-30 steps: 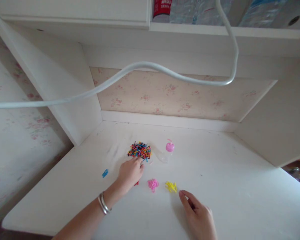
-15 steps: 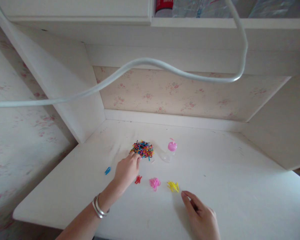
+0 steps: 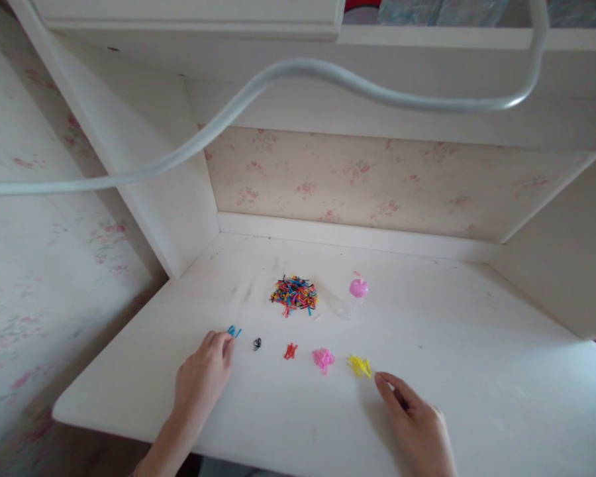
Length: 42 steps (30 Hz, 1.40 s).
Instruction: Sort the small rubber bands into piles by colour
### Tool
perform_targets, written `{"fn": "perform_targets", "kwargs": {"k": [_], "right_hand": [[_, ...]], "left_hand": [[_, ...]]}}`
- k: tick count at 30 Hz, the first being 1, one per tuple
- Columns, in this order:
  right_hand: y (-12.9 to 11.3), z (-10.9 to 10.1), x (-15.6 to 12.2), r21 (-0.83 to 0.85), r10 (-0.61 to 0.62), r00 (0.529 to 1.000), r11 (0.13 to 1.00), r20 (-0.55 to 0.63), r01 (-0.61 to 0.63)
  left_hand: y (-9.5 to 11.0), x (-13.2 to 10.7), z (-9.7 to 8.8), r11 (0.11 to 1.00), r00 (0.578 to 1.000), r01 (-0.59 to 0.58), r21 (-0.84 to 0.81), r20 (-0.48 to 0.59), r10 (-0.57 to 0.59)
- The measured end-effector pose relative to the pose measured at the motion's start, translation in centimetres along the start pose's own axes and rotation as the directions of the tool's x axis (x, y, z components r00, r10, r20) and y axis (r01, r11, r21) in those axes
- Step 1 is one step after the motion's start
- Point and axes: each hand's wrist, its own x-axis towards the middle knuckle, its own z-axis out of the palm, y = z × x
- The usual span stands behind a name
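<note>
My left hand (image 3: 206, 368) is at the left, its thumb and forefinger pinched at the small blue rubber bands (image 3: 234, 330); a blue band shows at the fingertips. My right hand (image 3: 414, 414) rests to the right of the yellow rubber bands (image 3: 359, 366), thumb and forefinger pressed together; whether anything small is between them is hidden. Between the hands lie little groups of black rubber bands (image 3: 257, 344), red rubber bands (image 3: 291, 351) and pink rubber bands (image 3: 323, 360). Behind them is a larger heap of mixed-colour rubber bands (image 3: 294, 295).
A small clear bottle with a pink top (image 3: 358, 287) is right of the heap. All of this is on a white desk (image 3: 451, 344), enclosed by side panels and a shelf above. A thick white cable (image 3: 318, 69) crosses the upper view.
My left hand has moved from the mixed heap leftward and nearer, to the blue bands. The black bands now show. My right hand stays beside the yellow bands; the view has shifted slightly.
</note>
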Motion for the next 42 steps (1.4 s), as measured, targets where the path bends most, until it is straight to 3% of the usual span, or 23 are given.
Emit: {"fn": "perform_targets", "kwargs": {"k": [4,8,12,17,21,26,31,37,42], "right_hand": [[-0.9,0.0,0.1,-0.021,-0.032,0.999,0.999,0.008,0.032],[-4.9,0.4,0.7,-0.099,-0.197,0.974,0.973,0.115,0.208],[-10.5,1.9,2.5,-0.292,-0.303,0.915,0.879,0.269,0.377],[-14.6,5.0,6.1,-0.547,-0.273,0.908,0.73,0.317,0.41],[-15.0,6.8,8.1,-0.606,-0.208,0.915,0.695,0.345,0.386],[-14.8,7.4,8.4,-0.598,-0.217,0.905,0.691,0.365,0.407],[-14.6,6.8,8.4,-0.57,-0.205,0.901,0.715,0.381,0.404],[-14.4,5.5,9.0,-0.437,-0.178,0.904,0.828,0.388,0.35],[-15.7,5.1,7.1,-0.4,-0.223,0.904,0.839,0.365,0.369]], "left_hand": [[-0.3,0.1,-0.3,0.999,0.999,0.036,-0.016,-0.007,-0.037],[-0.3,0.6,-0.5,0.998,0.998,0.058,0.037,0.001,-0.058],[-0.2,1.2,-0.8,0.998,0.995,0.057,0.035,0.083,-0.059],[-0.1,1.3,-0.9,0.997,0.994,0.071,0.036,0.086,-0.074],[-0.3,0.9,-0.6,0.998,0.996,0.062,0.027,0.055,-0.064],[-0.4,0.8,-0.3,0.998,0.997,0.063,0.019,0.037,-0.064],[-0.6,0.8,0.1,0.998,0.997,0.067,-0.002,0.03,-0.067],[-0.8,0.8,0.3,0.998,0.998,0.064,0.006,-0.007,-0.064],[-0.7,0.7,0.1,0.998,0.997,0.069,0.005,-0.021,-0.069]]}}
